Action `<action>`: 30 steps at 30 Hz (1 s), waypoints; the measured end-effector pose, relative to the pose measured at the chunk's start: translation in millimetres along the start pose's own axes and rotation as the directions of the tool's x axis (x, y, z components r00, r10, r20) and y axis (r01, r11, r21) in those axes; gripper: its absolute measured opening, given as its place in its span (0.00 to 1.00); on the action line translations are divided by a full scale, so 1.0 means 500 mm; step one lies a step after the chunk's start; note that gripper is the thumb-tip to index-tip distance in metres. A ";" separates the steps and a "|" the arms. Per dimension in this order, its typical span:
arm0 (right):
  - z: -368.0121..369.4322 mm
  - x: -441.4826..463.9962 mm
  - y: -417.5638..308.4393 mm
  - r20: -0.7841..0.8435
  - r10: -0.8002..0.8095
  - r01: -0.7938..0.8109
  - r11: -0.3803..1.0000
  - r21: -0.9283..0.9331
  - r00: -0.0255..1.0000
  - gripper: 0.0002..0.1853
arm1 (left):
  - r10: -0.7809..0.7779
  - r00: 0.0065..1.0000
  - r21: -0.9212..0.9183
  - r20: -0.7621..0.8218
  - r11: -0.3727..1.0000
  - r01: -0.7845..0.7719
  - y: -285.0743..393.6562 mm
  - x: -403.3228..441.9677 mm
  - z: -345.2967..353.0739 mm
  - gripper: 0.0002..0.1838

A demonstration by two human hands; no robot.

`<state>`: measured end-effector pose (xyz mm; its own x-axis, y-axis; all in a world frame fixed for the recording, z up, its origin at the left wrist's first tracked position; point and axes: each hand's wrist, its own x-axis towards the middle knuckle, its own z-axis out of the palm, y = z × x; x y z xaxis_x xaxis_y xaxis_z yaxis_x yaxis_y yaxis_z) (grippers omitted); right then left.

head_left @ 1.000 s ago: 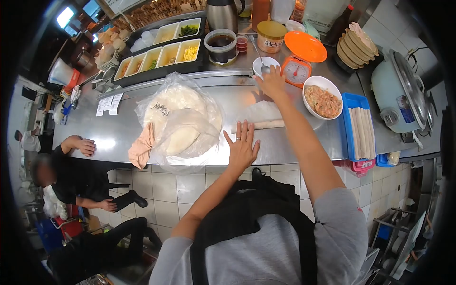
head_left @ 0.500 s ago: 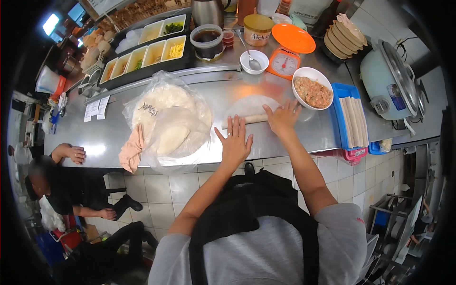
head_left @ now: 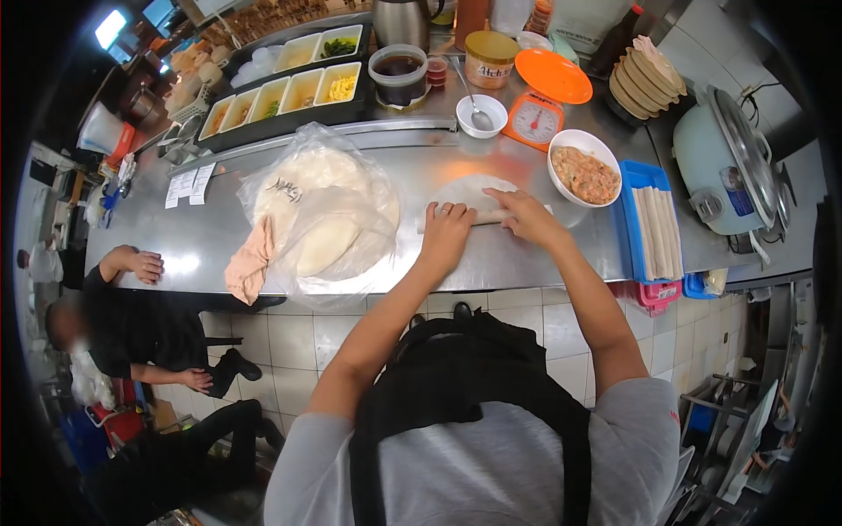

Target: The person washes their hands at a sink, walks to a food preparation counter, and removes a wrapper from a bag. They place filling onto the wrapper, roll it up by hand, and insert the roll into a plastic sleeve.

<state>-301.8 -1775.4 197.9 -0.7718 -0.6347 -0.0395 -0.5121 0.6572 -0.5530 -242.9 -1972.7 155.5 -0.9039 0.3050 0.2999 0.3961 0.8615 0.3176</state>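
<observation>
A thin pale wrapper [head_left: 471,188] lies on the steel counter, its near part rolled into a narrow tube [head_left: 488,216]. My left hand [head_left: 447,232] has its fingers curled over the left end of the roll. On the right part of the roll, my right hand [head_left: 529,216] presses with bent fingers, its index finger reaching over the wrapper. Beyond the hands stands a small white bowl [head_left: 481,116] with a spoon [head_left: 478,110] in it. A larger white bowl [head_left: 585,167] of minced filling sits to the right.
Left of the hands lies a plastic bag of round wrappers [head_left: 324,210] beside a pink cloth [head_left: 252,261]. A blue tray [head_left: 651,221] holds several rolls. An orange scale [head_left: 533,120] and ingredient tubs [head_left: 289,88] stand behind. A person [head_left: 145,337] is at the left.
My right hand left the spoon in the small bowl and came down to the roll. My left hand's fingers, flat before, now curl over the roll's left end.
</observation>
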 end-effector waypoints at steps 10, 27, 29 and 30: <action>0.021 -0.026 -0.005 -0.093 -0.128 0.116 0.985 -0.127 0.987 0.38 | 0.087 0.996 0.060 -0.022 0.994 -0.086 -0.015 0.009 -0.012 0.13; 0.027 -0.038 -0.015 -0.041 -0.031 0.023 0.983 -0.183 0.999 0.40 | 0.145 0.988 0.105 0.042 0.983 -0.149 -0.005 0.008 -0.035 0.06; 0.032 -0.034 -0.018 -0.099 -0.156 0.137 0.975 -0.178 0.983 0.39 | 0.112 0.984 0.137 0.138 0.982 -0.131 -0.004 0.015 -0.040 0.07; 0.035 -0.031 -0.021 -0.157 -0.275 0.246 0.952 -0.182 0.949 0.38 | 0.077 0.970 0.166 0.231 0.979 -0.117 -0.003 0.019 -0.042 0.07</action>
<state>-278.0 -1779.4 189.8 -0.6503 -0.7191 0.2450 -0.7461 0.5438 -0.3843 -248.5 -1979.8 176.9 -0.8835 0.4558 0.1079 0.4670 0.8751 0.1270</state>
